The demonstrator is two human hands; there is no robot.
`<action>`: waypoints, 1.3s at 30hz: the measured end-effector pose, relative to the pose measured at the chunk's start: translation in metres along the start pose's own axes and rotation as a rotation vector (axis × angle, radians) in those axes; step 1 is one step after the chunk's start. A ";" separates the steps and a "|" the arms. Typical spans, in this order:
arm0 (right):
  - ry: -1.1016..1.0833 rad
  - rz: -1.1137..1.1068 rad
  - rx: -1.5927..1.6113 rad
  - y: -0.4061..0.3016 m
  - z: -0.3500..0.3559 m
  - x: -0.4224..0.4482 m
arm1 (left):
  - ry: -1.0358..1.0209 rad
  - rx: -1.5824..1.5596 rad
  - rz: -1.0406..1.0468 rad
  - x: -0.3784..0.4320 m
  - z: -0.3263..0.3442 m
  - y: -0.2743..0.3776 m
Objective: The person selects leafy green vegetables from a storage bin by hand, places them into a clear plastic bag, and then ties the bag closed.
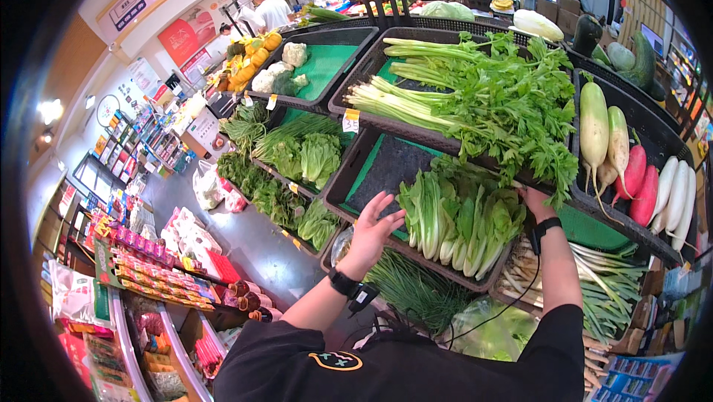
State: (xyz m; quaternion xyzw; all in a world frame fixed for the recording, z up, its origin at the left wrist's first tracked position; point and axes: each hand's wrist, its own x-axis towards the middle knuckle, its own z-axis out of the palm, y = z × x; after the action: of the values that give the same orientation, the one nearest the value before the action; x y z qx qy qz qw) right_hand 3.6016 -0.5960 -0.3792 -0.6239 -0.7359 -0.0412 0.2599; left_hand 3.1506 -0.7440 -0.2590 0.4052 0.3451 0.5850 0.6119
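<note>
My left hand (367, 237) is at the left side of a row of leafy green lettuce-like vegetables (462, 221). Its fingers are spread, the tips close to the leaves, with nothing held. On the row's other side is my right hand (537, 204), its fingers largely hidden by leaves and the crate edge, so its grip cannot be made out. The greens stand side by side, pale stems toward me, in a dark plastic crate (367, 165) whose left part shows a dark mat over green lining. Each wrist wears a black strap with a device.
Celery (473, 84) overhangs from the crate above. Radishes (629, 162) lie to the right, cauliflower (276, 76) at upper left. Below are thin green stalks (418, 285) and scallions (601, 279). A black cable (518, 296) hangs from my right wrist. Packaged goods (161, 274) line the left side.
</note>
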 end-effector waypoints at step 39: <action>0.136 0.522 0.707 -0.361 -0.240 -0.167 | -0.333 0.082 -0.646 -0.194 -0.116 -0.021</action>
State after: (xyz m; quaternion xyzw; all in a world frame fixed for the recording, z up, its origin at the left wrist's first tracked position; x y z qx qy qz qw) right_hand 3.3565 -0.9171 -0.1496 -0.6575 -0.5036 0.2393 0.5067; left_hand 3.0413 -0.9263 -0.3384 0.3893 0.3741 0.2730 0.7962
